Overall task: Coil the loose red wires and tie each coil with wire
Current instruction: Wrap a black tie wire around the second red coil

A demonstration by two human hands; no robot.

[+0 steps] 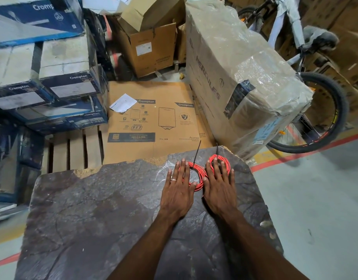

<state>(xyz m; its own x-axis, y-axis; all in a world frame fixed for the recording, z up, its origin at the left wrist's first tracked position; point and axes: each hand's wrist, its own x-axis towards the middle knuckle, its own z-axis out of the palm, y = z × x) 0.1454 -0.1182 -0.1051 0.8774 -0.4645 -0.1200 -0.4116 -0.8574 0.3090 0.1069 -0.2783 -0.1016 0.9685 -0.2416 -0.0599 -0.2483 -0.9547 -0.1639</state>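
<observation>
Both my hands are down flat on the slab (93, 209), side by side at its far R part, thumbs nearly touching.

L hand (179, 184): fingers straight and a bit spread, nothing gripped, palm pressing on the L coil (197, 168). There's a ring on one finger. Most of that coil is under the hand; red loops show along the thumb side and btw the two hands.

R hand (220, 186): same, fingers straight and apart, lying over the R coil (225, 159). Its red arc shows past my fingertips, near the slab's far edge.

The coils lie just beside each other, touching or close to it; can't tell which, since my hands cover the spot. Each has a black tie end sticking up and away from me: L tie (197, 153), R tie (216, 149).

The slab is dark brown w/ a chipped far edge.

Beyond it a flat carton (153, 118) lies on the floor w/ a paper sheet (123, 103) on top. Blue boxes (69, 83) are stacked at L, and a big wrapped box (234, 77) leans at R w/ a bike (325, 114) behind it. A red line (295, 155) runs across the floor on the R.
</observation>
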